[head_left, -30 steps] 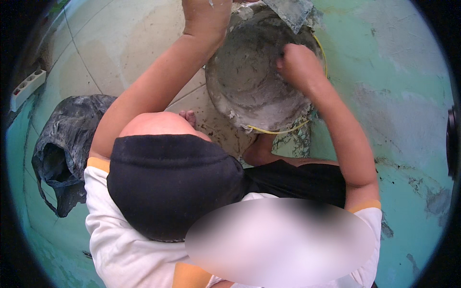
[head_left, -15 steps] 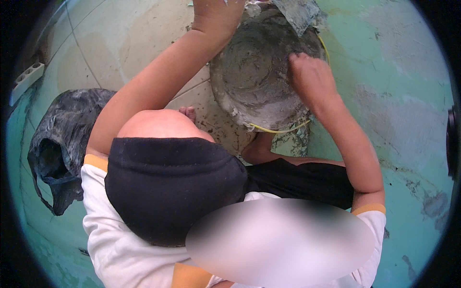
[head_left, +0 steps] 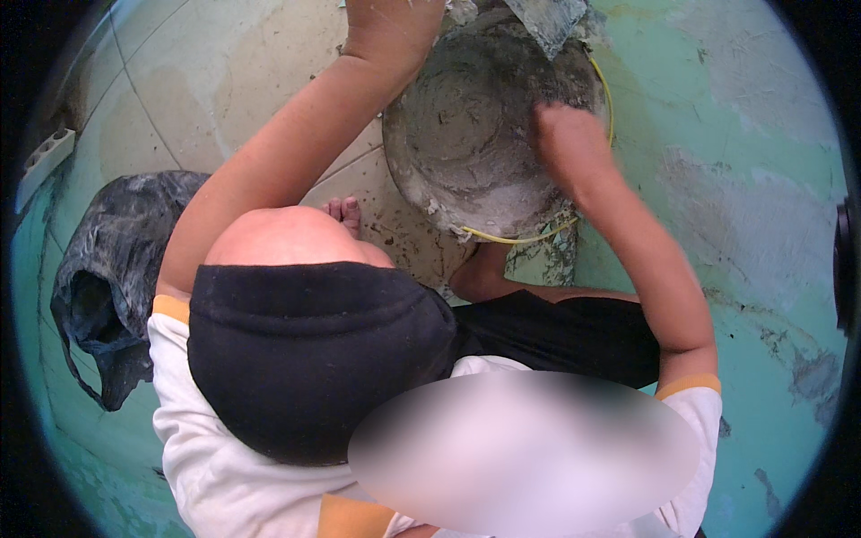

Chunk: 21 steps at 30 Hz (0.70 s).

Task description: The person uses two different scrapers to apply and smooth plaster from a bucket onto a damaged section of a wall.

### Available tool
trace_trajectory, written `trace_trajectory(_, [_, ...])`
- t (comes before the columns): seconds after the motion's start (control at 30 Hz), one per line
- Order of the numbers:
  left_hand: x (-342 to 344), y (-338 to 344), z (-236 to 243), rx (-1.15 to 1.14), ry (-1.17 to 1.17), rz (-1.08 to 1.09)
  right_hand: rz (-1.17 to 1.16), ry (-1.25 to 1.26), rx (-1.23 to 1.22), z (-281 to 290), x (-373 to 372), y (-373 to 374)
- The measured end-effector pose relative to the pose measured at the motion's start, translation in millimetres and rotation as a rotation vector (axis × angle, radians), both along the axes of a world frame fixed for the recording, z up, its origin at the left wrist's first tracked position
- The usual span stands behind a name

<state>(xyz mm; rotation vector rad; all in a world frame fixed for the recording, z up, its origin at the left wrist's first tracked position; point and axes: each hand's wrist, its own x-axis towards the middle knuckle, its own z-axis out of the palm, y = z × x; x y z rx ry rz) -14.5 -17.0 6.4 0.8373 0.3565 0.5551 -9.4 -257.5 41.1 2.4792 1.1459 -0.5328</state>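
Observation:
A round bucket [head_left: 408, 170] with a yellow handle [head_left: 511, 240] holds grey, wet-looking mortar [head_left: 462, 121], swirled across its middle. My right hand [head_left: 571, 143] is over the right side of the bucket, its fingers curled closed and slightly blurred. Whatever those fingers grip is hidden. At the bucket's far left edge is my left hand [head_left: 395, 22], its fingers cut off by the top of the picture. A flat, mortar-smeared grey piece [head_left: 547, 25] juts over the far rim between the hands.
To the left lies a crumpled black plastic bag [head_left: 130, 251]. A pale block with holes [head_left: 47, 160] stands at the far left. Mortar spatters mark the tiled floor [head_left: 359, 175] beside my bare foot [head_left: 484, 273]. On the right, the green surface [head_left: 717, 179] has grey patches.
The whole view has shifted slightly. My right hand stays over the bucket's right side, more blurred now. My left hand remains by the far rim.

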Motion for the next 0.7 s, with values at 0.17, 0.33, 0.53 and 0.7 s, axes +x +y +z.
trace_trajectory(0.17, [-7.2, 1.8, 4.4, 0.016, 0.046, -0.044, -0.005, 0.129, 0.023, -0.7, -30.4, 5.0])
trace_trajectory(0.33, [-6.2, 2.2, 3.8, 0.008, 0.029, -0.041, 0.000, -0.013, 0.009, 5.5, 5.4, -1.8])
trace_trajectory(0.53, [-7.1, 0.5, 2.0, -0.003, 0.021, -0.046, -0.090, 0.210, -0.002, 8.0, -32.9, 9.7])
trace_trajectory(0.7, [-7.7, 0.7, 1.2, -0.007, 0.016, -0.049, -0.140, 0.114, -0.059, 11.9, -15.3, 2.2])
